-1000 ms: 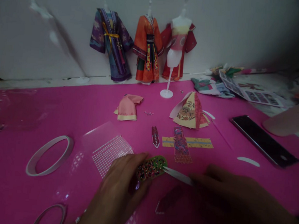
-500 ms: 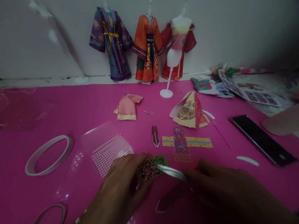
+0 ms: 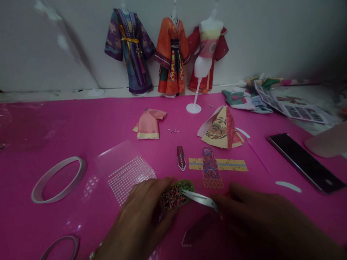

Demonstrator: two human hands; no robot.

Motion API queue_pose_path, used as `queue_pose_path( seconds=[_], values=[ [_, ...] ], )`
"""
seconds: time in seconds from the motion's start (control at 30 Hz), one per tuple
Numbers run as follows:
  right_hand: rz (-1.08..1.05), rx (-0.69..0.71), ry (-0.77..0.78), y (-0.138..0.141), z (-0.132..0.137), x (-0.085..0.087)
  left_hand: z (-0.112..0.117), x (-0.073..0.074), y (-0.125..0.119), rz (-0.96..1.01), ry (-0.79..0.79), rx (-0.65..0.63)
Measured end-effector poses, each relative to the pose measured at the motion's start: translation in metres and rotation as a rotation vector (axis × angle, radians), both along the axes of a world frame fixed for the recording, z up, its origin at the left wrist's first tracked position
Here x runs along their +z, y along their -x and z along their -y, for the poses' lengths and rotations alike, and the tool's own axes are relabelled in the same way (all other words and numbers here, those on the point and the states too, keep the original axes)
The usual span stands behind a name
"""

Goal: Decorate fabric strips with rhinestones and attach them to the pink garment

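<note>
My left hand [image 3: 144, 211] grips a small green tray [image 3: 190, 184] between thumb and fingers. Many tiny coloured beads [image 3: 173, 197] fill much of it. In my right hand [image 3: 253, 218] is a pair of small scissors [image 3: 201, 199], its pale blades pointing left with the tips over the tray's right end. Whether the tips touch a bead is too small to tell. Below the blades lies a dark fabric strip [image 3: 198, 228] with a pearl-like edge. Just beyond the tray is a maroon strip [image 3: 181, 158] trimmed with studs. A sheet of stick-on gems [image 3: 133, 176] lies partly under my left hand.
Doll stands in robes, one an orange robe [image 3: 171, 54], line the wall. A pink doll top [image 3: 149, 124], a patterned skirt [image 3: 221, 129] and crossed fabric strips [image 3: 211, 166] lie on the pink mat [image 3: 97, 116]. A phone [image 3: 305, 161] is right; a tape roll [image 3: 58, 181] left.
Both hands, the tray and the scissors stay almost where they were. The whole view has shifted very slightly, and the scissors' handle end shows a little more.
</note>
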State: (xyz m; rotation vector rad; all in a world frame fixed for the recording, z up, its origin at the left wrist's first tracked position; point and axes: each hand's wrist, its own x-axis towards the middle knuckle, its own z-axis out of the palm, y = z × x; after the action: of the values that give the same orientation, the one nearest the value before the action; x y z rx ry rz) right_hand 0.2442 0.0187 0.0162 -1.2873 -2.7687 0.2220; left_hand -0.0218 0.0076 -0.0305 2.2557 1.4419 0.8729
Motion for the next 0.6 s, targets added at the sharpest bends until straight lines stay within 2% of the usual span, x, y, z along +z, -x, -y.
queue_pose_path(
  seconds=[0.6],
  values=[
    [-0.034, 0.003, 0.062, 0.0005, -0.0012, 0.0003, 0.0, -0.0012, -0.0003, -0.009, 0.001, 0.031]
  ],
)
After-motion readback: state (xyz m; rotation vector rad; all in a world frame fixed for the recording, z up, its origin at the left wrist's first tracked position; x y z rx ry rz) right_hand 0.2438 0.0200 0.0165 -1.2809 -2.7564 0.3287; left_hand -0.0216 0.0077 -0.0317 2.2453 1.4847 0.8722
